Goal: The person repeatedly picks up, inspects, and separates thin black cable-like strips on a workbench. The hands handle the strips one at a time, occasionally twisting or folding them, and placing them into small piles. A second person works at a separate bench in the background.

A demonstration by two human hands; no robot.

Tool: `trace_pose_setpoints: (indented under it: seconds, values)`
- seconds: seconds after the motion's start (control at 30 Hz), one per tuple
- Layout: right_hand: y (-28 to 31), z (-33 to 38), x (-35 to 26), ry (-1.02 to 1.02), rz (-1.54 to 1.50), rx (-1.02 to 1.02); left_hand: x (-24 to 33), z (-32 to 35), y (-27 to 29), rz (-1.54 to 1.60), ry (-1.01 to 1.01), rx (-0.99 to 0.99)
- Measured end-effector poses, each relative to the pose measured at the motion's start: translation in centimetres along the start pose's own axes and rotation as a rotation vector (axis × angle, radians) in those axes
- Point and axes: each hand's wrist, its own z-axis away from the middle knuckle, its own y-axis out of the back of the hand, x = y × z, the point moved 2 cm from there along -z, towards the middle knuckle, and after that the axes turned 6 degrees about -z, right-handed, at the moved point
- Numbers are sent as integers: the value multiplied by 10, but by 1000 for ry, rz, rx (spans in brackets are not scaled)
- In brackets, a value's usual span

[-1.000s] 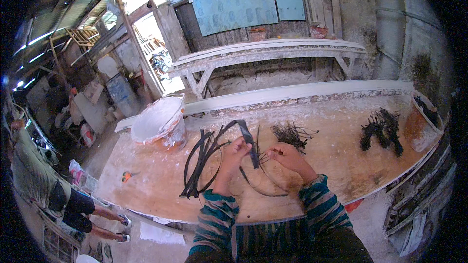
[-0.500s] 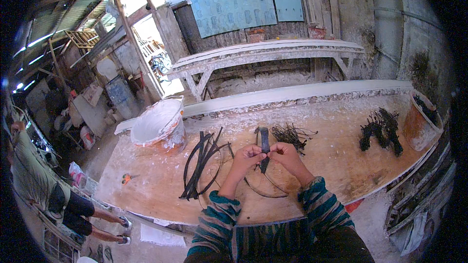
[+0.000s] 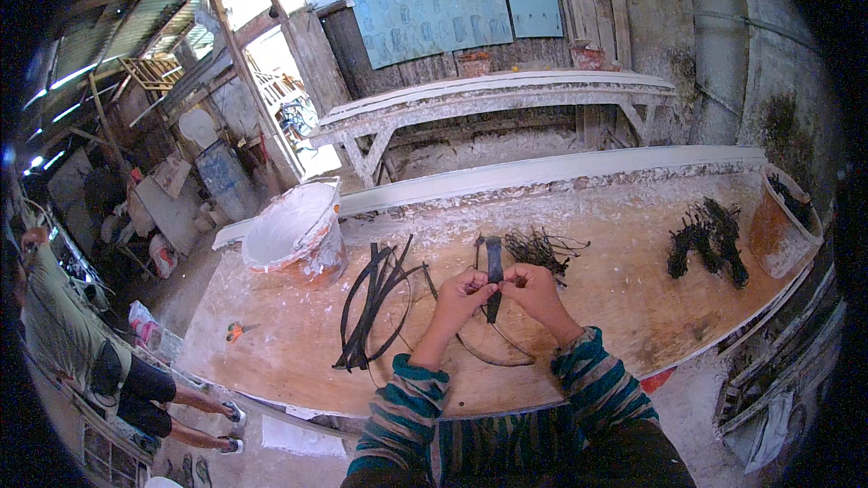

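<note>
We've got a dark flat strip [image 3: 493, 262] held upright above the middle of the wooden workbench [image 3: 298, 352], pinched between both hands at about its midpoint; top end sticks up past the knuckles, bottom end hangs toward the board. Left hand [image 3: 463, 294] has thumb and fingers closed on the strip from the left; right hand [image 3: 532, 289] is clenched on it from the right, fingertips meeting the left ones. Both sleeves are striped teal and dark. Under the hands a thin wire loop [image 3: 493, 352] lies flat on the board; we can't tell if it joins the strip. Just left of the hands lies a bundle of long black strips [image 3: 375, 307], fanned out and partly curved. Just behind the hands is a small tangle of thin dark fibres [image 3: 538, 246]. Well to the right is a bigger dark clump [image 3: 705, 239], and beside it an orange bucket [image 3: 768, 235] at the bench's edge. Back left on the bench: a plaster-caked white bucket [image 3: 289, 230], tilted. Small orange-handled scissors [image 3: 237, 331] sit near the left edge. Another person [image 3: 81, 343] stands off the bench's left end.
</note>
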Motion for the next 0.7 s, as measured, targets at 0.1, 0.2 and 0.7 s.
trace_pose_setpoints:
  seconds: [0.1,0.2,0.7]
  values:
    - [-2,1,0,64,18,16,-17,-3,1,-142,-124,69]
    - [-2,1,3,101,42,29,-21,-3,0,-186,-116,48]
    - [7,-1,-9,145,228,71,-13,-2,0,99,-15,-105]
